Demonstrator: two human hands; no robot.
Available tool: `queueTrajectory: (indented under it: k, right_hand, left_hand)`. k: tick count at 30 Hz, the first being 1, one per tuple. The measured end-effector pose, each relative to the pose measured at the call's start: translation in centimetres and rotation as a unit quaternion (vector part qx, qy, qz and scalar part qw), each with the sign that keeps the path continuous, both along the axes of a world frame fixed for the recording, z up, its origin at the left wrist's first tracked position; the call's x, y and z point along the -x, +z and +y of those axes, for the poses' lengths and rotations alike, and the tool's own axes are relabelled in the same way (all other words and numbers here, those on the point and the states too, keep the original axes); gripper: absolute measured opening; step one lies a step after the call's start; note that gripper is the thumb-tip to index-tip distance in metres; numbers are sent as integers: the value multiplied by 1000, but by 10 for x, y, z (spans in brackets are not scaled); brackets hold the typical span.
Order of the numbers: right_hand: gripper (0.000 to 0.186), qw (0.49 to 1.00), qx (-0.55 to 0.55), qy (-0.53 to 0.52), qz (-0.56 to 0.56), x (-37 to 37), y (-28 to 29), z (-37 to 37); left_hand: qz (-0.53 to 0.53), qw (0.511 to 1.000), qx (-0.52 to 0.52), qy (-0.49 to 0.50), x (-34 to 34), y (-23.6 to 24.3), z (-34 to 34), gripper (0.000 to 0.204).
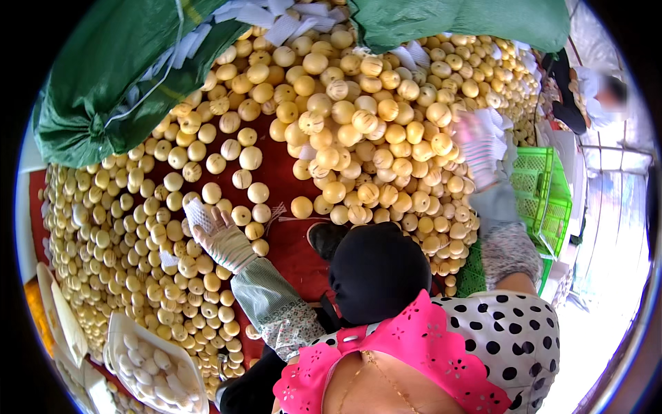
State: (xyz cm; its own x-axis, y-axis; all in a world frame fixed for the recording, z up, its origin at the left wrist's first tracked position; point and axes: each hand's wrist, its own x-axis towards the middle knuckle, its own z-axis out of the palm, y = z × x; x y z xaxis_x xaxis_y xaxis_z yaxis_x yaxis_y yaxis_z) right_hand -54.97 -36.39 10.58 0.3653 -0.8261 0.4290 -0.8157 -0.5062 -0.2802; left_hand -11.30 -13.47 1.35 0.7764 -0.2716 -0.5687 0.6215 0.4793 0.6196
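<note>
Yellow pepino melons (358,121) with purple streaks lie heaped in front of me and spread over the left side. My left hand (224,238), in a striped fingerless glove, is closed on a white foam net sleeve (198,215) above the left spread of melons. Whether a melon is inside the sleeve I cannot tell. At the right edge of the heap is my right hand (477,153), in a similar glove. Its fingers are smeared by motion, beside a bunch of white foam net sleeves (495,127). What that hand holds, if anything, does not show.
Green crates (541,193) stand right of my right arm. Green sacks (103,96) border the far side, with loose foam sleeves near them. A white container (155,366) of white-wrapped pieces sits lower left. Red sheeting (279,176) shows between the melons. Another person (596,96) is at far right.
</note>
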Motion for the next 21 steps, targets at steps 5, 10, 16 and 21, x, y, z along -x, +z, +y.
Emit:
queueTrajectory:
  k: [5, 10, 16, 21]
  right_hand:
    - [44, 966, -66, 112, 224, -159, -11, 24]
    - [53, 963, -215, 144, 79, -156, -26, 19]
    - [53, 452, -692, 75, -559, -164, -17, 44]
    - [60, 484, -732, -127, -461, -202, -1, 77]
  left_hand:
    - [-15, 999, 3, -32, 0, -7, 21, 50]
    - [-35, 996, 6, -85, 24, -23, 17, 50]
    - [-117, 958, -28, -259, 73, 8, -20, 40]
    - [-305, 851, 68, -422, 116, 38, -43, 69]
